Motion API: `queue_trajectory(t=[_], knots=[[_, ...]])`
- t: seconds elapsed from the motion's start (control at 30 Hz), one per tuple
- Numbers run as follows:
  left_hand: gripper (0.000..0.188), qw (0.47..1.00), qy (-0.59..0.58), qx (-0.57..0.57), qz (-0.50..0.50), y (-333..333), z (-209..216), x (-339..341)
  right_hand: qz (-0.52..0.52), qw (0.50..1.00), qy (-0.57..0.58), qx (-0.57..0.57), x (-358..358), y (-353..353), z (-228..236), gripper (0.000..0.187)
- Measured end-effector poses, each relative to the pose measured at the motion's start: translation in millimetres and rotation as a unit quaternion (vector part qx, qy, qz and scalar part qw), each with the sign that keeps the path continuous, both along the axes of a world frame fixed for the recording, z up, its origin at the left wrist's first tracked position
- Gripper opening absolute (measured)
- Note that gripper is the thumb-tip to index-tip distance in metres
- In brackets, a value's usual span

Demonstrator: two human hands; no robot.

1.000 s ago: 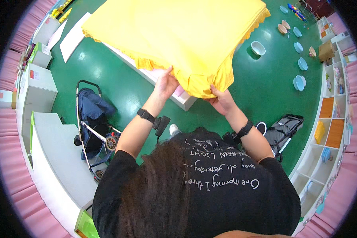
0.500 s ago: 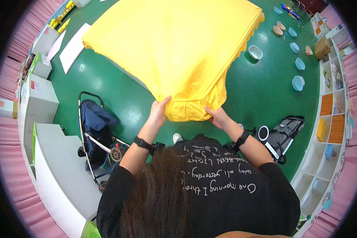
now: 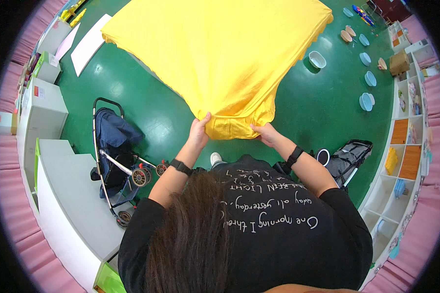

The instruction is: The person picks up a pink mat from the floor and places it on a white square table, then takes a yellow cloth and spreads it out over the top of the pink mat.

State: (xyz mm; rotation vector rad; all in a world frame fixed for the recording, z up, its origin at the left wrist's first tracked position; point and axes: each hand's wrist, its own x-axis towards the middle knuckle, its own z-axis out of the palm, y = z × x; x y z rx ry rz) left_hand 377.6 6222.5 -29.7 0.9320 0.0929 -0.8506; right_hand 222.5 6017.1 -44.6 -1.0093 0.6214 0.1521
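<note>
A large yellow fitted sheet (image 3: 215, 53) with a gathered edge spreads away from me over a flat, wide support that is mostly hidden beneath it. My left hand (image 3: 199, 133) grips the left side of its near end, thumb on top and fingers out of sight under the fabric. At the right side of that end, my right hand (image 3: 266, 134) pinches the edge between thumb and fingers. Between both hands the hem hangs in small pleats, and creases fan out from it toward the far side.
A folding stroller (image 3: 115, 151) stands on the green floor at left, beside white cabinets (image 3: 49, 110). Another grey stroller (image 3: 347, 158) is at right. Several basins, including a white one (image 3: 317, 59), lie before the white shelves (image 3: 401, 166). White boards (image 3: 89, 46) lie far left.
Both hands have moved slightly away from me with the sheet's near end. The creases across the sheet have shifted, and the hem looks a little shorter in view. Both hands keep their grip.
</note>
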Motion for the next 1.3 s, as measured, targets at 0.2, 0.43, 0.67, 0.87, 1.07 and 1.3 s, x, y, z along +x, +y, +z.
queue_trajectory(t=[0.2,0.43,0.67,0.87,1.07,1.3], knots=[[0.039,0.99,0.001,-0.131,0.045,-7.6,69.7,16.7,0.029,0.986,-0.111,0.118,3.7,9.9,65.4,0.053],[0.043,0.985,-0.155,-0.008,0.074,-0.6,90.4,8.6,0.045,0.984,-0.136,0.108,2.3,0.9,61.6,0.052],[0.048,0.992,-0.066,0.071,0.076,14.2,-0.7,-5.1,0.085,0.994,-0.013,-0.072,-6.6,4.1,-10.8,0.044],[0.044,0.998,-0.004,0.053,0.018,21.4,-23.0,2.5,0.171,0.953,0.106,-0.228,-3.4,6.7,1.7,0.041],[0.047,0.995,-0.067,0.029,0.069,24.6,-5.6,-1.5,0.152,0.957,-0.024,-0.247,-5.7,-4.6,-5.9,0.045],[0.043,0.999,0.038,-0.004,-0.022,29.3,-23.3,10.9,0.163,0.983,0.035,-0.076,10.4,22.8,7.5,0.045]])
